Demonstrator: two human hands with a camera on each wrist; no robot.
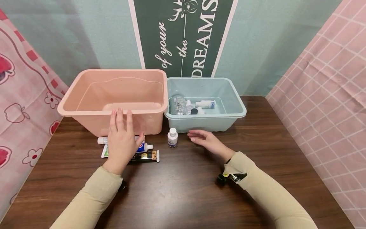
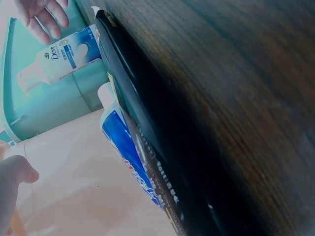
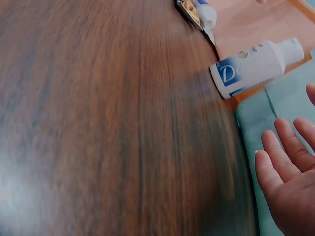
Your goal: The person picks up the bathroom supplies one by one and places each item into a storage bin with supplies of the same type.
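Left hand (image 1: 122,141), fingers released, at rim of pink bin (image 1: 85,113), right hand (image 1: 211,143), fingers released, by blue bin (image 1: 217,123), nine and three o'clock from white bottle (image 1: 172,138)

A person's left hand (image 1: 121,144) touches the near rim (image 1: 145,111) of a pink bin (image 1: 151,123), above tubes (image 1: 147,156) on a worktop (image 1: 171,194). The right hand (image 1: 210,143) is near a white bottle (image 1: 172,140), before a blue bin (image 1: 207,124) holding bottles (image 1: 205,104).
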